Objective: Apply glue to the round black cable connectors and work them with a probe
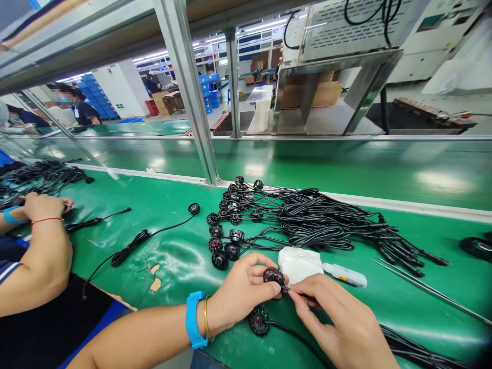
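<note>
A black round cable connector [274, 277] is held firmly in the closed left hand [242, 293], while a thin dark item [295, 293] is pinched against it by the right hand [340, 323].

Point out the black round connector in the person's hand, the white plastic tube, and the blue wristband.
black round connector [274, 277], head view, on its ribbed face
white plastic tube [346, 274], head view, on its body
blue wristband [193, 319], head view, on its strap
</note>
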{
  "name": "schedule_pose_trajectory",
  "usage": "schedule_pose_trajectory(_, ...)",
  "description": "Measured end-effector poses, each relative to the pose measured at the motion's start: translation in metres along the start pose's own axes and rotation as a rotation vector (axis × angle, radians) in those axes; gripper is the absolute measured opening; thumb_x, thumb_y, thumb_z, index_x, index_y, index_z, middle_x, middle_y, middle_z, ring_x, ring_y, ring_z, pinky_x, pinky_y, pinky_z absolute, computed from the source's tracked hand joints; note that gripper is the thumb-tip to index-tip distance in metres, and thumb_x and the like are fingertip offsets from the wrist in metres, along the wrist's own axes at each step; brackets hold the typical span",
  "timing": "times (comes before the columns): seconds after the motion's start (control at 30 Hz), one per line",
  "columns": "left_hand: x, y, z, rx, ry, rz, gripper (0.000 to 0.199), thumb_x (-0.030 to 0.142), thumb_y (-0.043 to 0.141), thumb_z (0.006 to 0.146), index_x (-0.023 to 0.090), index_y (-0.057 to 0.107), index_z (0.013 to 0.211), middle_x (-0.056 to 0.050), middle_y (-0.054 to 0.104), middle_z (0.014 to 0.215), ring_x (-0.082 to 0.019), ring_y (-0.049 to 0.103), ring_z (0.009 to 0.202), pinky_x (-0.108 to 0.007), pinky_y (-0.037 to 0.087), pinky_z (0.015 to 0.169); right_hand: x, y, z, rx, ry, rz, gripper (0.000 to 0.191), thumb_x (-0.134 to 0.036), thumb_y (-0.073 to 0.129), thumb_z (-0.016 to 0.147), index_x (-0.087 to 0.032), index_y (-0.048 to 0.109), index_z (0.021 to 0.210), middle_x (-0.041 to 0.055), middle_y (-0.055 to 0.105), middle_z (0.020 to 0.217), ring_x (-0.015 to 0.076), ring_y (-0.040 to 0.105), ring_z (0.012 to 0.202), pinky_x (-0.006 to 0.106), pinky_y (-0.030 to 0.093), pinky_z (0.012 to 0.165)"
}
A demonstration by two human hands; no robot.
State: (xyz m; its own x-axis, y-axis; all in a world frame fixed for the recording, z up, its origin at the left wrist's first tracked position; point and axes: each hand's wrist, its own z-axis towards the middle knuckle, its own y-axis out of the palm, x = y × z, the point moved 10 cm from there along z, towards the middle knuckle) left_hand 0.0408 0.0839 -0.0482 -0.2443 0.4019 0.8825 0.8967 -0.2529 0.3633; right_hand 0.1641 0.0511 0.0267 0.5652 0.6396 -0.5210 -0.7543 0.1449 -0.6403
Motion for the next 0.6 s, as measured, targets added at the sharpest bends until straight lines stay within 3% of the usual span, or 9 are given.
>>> schedule_pose_trajectory(0.37, 0.019, 0.006, -0.007, 0.067, 0.076, 0.24, 0.026, 0.005, 0.064, 0.068, 0.018, 0.055, 0.089, -0.008, 0.076, 0.088, -0.019, 0.071, 0.085, -0.027, 0.052, 0.076, -0.012, -0.001, 0.0, 0.054, -0.034, 0.048, 0.008, -0.012, 0.058, 0.092, -0.02, 0.059, 0.089, 0.0014, 0.06, 0.074, 0.0131, 0.061, 0.063, 0.023, 0.049, 0.057)
schedule_pose_trajectory(0.6, 0.036, 0.005, -0.026, 0.145, 0.321, 0.455, 0.035, 0.002, 0.063, 0.068, 0.021, 0.059, 0.097, -0.005, 0.076, 0.096, -0.022, 0.071, 0.089, -0.032, 0.054, 0.084, -0.02, -0.009, 0.001, 0.12, -0.057, 0.089, 0.012, -0.008, 0.062, 0.087, -0.02, 0.057, 0.086, -0.0001, 0.06, 0.07, 0.0128, 0.061, 0.062, 0.023, 0.049, 0.056)
